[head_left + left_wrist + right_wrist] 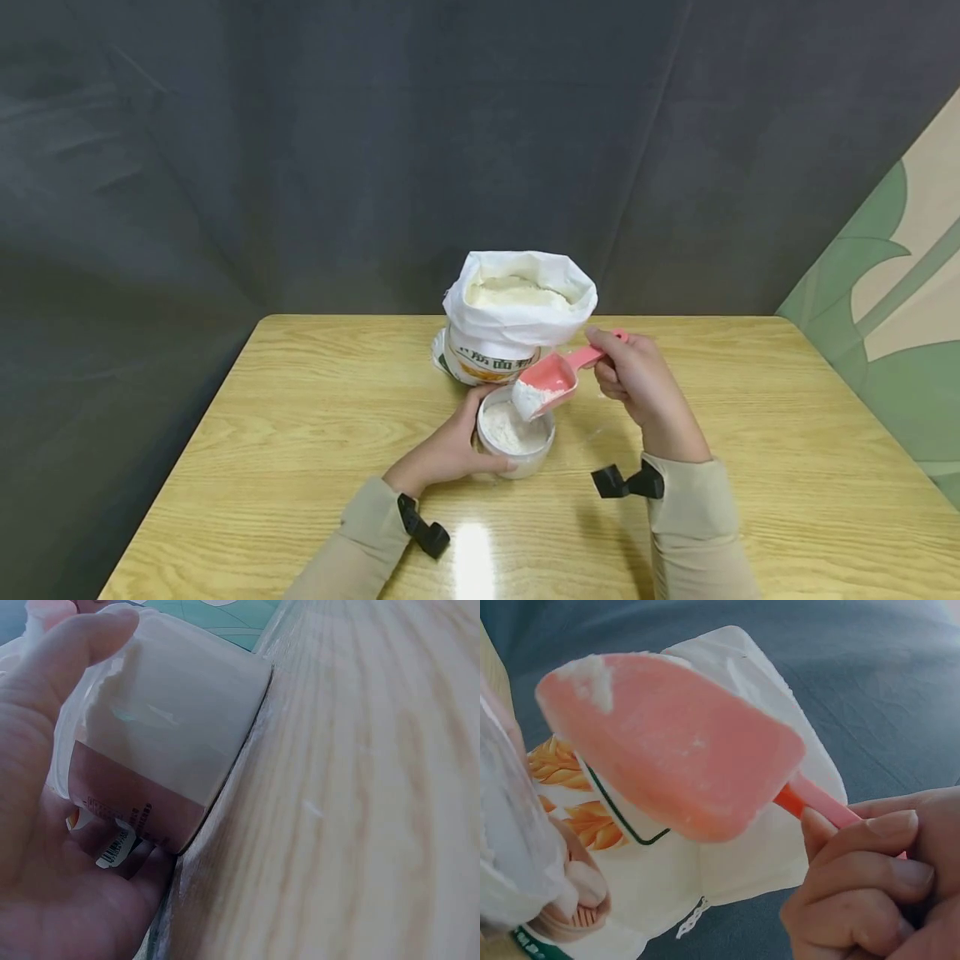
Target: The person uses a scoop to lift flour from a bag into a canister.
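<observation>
A pink scoop [555, 377] with white flour at its lip is tilted over a clear round jar [530, 465]. My right hand [637, 375] grips the scoop's handle, the fingers curled round it as the right wrist view shows. White flour [513, 432] lies inside the jar. My left hand [455, 446] holds the jar round its left side, thumb toward the front and fingers behind. In the left wrist view the jar [180, 705] stands on the tabletop, with a brownish printed label low on its wall.
Just behind the jar stands an open white flour bag [517, 321] with its top rolled back and flour inside. The wooden table [322, 400] runs back to a dark curtain [420, 150]. A panel with green leaf shapes [892, 333] is at the right.
</observation>
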Demonstrator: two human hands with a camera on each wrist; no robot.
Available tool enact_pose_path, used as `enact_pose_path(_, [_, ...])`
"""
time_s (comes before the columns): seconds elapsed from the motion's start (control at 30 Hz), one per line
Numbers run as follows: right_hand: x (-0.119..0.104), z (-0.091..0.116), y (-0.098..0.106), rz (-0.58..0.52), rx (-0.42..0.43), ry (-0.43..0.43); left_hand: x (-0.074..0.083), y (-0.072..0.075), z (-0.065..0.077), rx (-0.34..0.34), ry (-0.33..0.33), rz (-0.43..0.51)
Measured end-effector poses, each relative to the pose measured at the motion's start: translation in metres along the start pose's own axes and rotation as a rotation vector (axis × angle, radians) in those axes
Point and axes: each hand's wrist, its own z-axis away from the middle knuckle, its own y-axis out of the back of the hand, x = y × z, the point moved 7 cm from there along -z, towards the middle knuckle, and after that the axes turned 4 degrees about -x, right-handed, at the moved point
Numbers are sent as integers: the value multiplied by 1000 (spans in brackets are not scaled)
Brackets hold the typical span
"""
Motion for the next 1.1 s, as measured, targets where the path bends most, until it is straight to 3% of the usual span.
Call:
enact_pose_path(0.8, [2, -2, -3, 465, 64, -60, 2, -1, 0, -11, 20, -4])
enact_pose_path(1.1, [-9, 3, -12, 654, 75, 65, 1, -1, 1, -10, 26, -1])
